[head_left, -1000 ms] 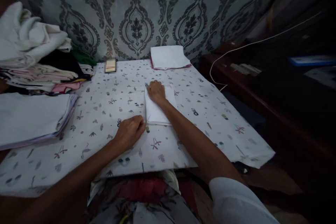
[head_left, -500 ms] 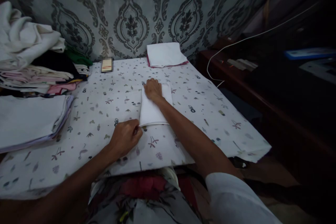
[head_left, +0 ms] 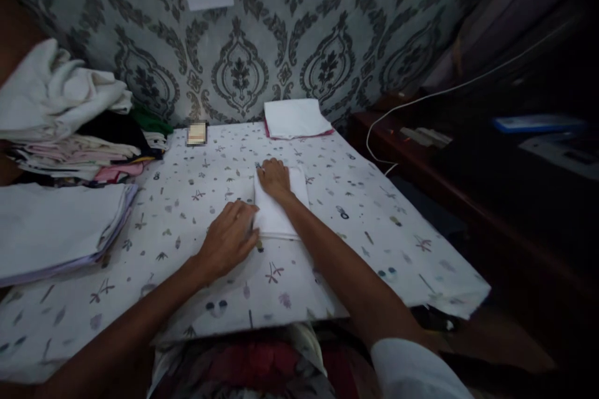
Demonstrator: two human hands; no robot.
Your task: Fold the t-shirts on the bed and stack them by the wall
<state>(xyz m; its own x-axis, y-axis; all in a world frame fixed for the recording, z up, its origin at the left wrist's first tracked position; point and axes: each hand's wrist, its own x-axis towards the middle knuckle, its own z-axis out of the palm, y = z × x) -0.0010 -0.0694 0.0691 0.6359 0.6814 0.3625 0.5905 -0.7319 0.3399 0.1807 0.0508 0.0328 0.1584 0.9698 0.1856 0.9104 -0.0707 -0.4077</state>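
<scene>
A folded white cloth [head_left: 276, 215], roughly rectangular, lies flat on the patterned white sheet [head_left: 374, 218] in front of me. My right hand [head_left: 274, 179] rests at its far left corner with bent fingers closed on the edge, the forearm crossing over the cloth's right part. At the near left side, my left hand [head_left: 229, 234] has its thumb and fingers apart, fingertips beside the cloth's left edge. Whether those fingertips touch the fabric, I cannot tell.
Another folded white cloth [head_left: 296, 117] sits by the wall with a reddish layer under it. Stacked clothes [head_left: 70, 106] and a folded pale pile [head_left: 56, 215] occupy the left. A dark wooden edge [head_left: 421, 171] with a white cable [head_left: 435, 96] runs along the right.
My left hand has opened from a closed pinch at the cloth's near left corner and moved slightly up its left side. My right hand stays on the far corner. The view has tilted upward.
</scene>
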